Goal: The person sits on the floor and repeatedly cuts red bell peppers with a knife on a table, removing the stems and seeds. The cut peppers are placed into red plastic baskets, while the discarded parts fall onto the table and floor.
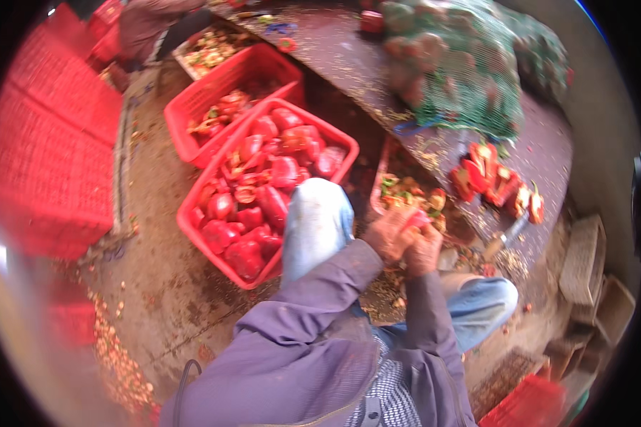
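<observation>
My left hand (389,236) and my right hand (424,251) are close together, fingers curled around a piece of red bell pepper (417,220). Much of the piece is hidden by the fingers. Just beyond them, a red plastic crate (376,198) contains pepper cores and green stems (408,193). To the right, a knife (515,228) with a pale handle lies at the table's edge. Several cut red peppers (494,179) lie on the table near it, seeds and pale cores showing. Left of my knee, a red crate (347,140) is heaped with hollowed red peppers (284,172).
Full green mesh sacks (459,74) rest on the seed-strewn table (347,69). Another red crate (184,120) with peppers stands behind the heaped one. Stacked red crates (53,155) line the left; a person (152,26) sits beyond. Wooden boxes (582,261) stand at right.
</observation>
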Tool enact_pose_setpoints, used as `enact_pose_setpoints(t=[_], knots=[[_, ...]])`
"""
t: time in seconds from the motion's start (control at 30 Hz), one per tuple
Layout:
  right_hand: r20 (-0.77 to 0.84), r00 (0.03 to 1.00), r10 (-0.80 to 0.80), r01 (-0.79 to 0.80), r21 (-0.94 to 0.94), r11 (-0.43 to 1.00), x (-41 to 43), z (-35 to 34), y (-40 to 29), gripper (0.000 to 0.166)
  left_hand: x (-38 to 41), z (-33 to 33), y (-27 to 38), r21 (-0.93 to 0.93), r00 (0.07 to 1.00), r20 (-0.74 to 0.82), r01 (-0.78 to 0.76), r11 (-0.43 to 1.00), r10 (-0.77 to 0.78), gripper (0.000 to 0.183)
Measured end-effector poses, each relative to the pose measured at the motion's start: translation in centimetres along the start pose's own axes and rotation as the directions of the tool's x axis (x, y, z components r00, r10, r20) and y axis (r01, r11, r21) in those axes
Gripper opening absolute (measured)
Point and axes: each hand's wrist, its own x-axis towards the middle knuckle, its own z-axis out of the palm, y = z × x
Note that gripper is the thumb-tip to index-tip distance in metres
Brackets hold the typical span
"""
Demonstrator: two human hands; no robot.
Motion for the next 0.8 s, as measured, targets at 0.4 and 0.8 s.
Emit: enact_pose_setpoints(t=[0.4,0.8], knots=[[0.232,0.897,-0.377,0.427,-0.675,0.601,-0.6,1.1,-7.2,0.008,4.0,-12.3,2.5,-0.790,0.653,-0.308,0.229,0.569,-0.692,0.045],[0.181,0.983,0.018,0.117,-0.703,0.701,1.3,-2.5,-7.4,0.017,-14.7,-32.3,-21.2,0.819,0.989,-0.021,0.101,0.565,-0.148,0.045]])
